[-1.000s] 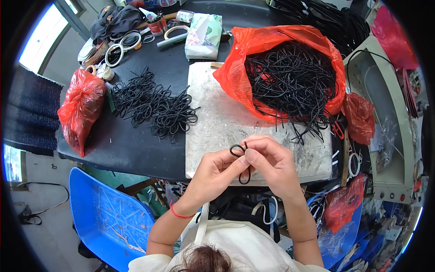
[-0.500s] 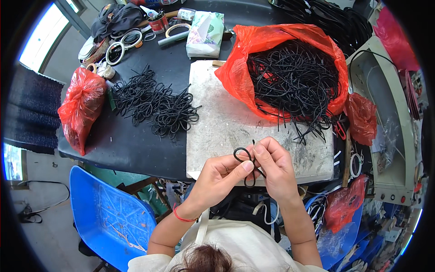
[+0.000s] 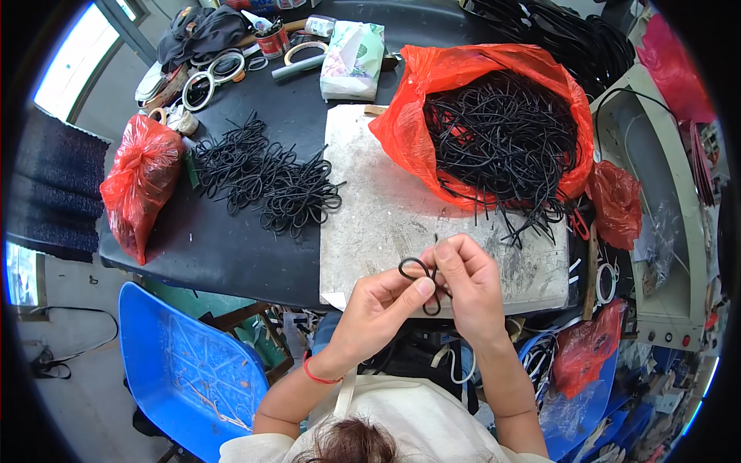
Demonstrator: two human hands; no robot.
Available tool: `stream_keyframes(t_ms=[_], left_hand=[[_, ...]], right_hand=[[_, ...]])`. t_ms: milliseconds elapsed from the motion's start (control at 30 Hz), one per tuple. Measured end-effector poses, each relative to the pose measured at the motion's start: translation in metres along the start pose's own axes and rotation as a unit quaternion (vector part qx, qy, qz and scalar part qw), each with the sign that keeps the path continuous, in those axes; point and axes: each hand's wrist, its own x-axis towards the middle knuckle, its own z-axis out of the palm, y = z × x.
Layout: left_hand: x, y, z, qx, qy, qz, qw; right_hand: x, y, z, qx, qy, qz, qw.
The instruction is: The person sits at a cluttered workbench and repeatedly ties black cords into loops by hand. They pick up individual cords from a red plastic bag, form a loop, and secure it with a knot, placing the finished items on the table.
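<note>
Between my two hands is a black cord (image 3: pixel 407 263) bent into loops, held over the near edge of a worn whitish board (image 3: pixel 363 231). My left hand (image 3: pixel 384 305) pinches the crossing of the loops between thumb and fingers. My right hand (image 3: pixel 468 278) grips the cord on the other side, with a short end poking up above its fingertips. Part of the cord is hidden behind the fingers. Left of the board lies a pile of looped black cords (image 3: pixel 297 189). At the far right of the board an open red plastic bag (image 3: pixel 405 116) is full of loose black cords (image 3: pixel 502 131).
A tied red bag (image 3: pixel 139 174) sits on the black table (image 3: pixel 255 262) at the left. Tape rings (image 3: pixel 198 91) and a tissue pack (image 3: pixel 352 62) stand at the back. A blue plastic bin (image 3: pixel 185 355) is below left; a grey machine (image 3: pixel 671 285) rises at the right.
Both hands keep their pinch on the looped cord and have shifted only slightly. The lower loop sits a little closer to the right fingers. The view has moved a touch.
</note>
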Motion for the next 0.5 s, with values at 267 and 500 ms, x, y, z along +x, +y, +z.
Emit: stream_keyframes(t_ms=[267,500], left_hand=[[0.015,-0.002,0.0,-0.082,0.115,0.02,0.99],[0.011,0.003,-0.006,0.002,0.083,-0.011,0.996]], right_hand=[[-0.008,0.007,-0.013,-0.081,0.038,-0.057,0.994],[-0.002,0.01,-0.014,-0.069,0.034,-0.084,0.993]])
